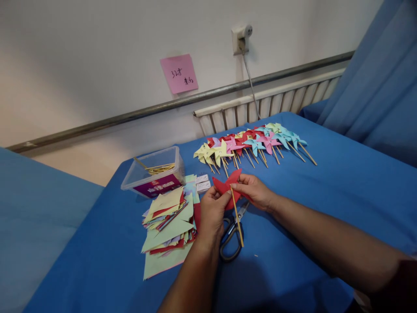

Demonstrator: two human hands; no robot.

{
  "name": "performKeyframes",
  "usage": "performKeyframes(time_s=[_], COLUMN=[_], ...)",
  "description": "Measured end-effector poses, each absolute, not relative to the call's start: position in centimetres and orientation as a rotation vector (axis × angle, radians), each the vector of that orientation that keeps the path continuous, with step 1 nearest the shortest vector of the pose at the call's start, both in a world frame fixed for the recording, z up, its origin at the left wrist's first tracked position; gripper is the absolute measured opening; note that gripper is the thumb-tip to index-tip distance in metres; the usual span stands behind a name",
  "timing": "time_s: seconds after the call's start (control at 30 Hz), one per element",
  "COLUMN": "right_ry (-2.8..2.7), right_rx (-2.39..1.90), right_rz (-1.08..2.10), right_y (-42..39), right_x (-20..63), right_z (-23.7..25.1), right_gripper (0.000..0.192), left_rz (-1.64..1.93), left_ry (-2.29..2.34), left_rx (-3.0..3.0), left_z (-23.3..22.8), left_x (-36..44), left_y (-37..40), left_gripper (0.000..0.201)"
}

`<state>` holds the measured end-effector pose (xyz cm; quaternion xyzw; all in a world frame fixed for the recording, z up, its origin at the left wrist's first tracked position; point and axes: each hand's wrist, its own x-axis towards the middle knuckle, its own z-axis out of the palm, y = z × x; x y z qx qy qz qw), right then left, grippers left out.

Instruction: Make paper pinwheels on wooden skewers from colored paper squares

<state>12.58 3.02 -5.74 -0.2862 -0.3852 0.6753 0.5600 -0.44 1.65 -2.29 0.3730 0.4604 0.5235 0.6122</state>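
A red paper pinwheel [233, 176] is held up between my two hands over the table. Its thin wooden stick [238, 217] hangs down toward me, across the scissors. My left hand [213, 206] is closed on the pinwheel's left side, with the thumb near the top of the stick. From the right, my right hand [252, 191] pinches the pinwheel where the stick meets the paper. Directly below lie black-handled scissors [230, 241], partly hidden by my left hand and the stick. To the left of my left hand is a stack of coloured paper [169, 237].
Behind the stack stands a clear plastic box [177, 163] with wooden sticks inside. Two small white boxes [203, 187] sit beside the paper. Several finished pinwheels [257, 143] lie in a row along the back of the blue-covered table [325, 191]. A radiator [276, 104] is behind.
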Motion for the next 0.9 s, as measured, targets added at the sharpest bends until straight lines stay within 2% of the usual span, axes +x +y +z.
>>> performKeyframes(time_s=[0.5, 0.9], right_ry=[-0.873, -0.901], right_rx=[-0.632, -0.639], right_rz=[1.647, 1.611], right_y=[2.88, 2.7], right_x=[12.74, 12.56], right_z=[-5.58, -5.31], right_gripper=[0.022, 0.024], left_rz=[1.207, 1.18], left_ry=[1.072, 1.056], left_rx=[0.847, 0.853], left_z=[-2.28, -2.32], left_x=[-0.48, -0.61], left_y=[1.7, 1.97], left_gripper=[0.032, 0.038])
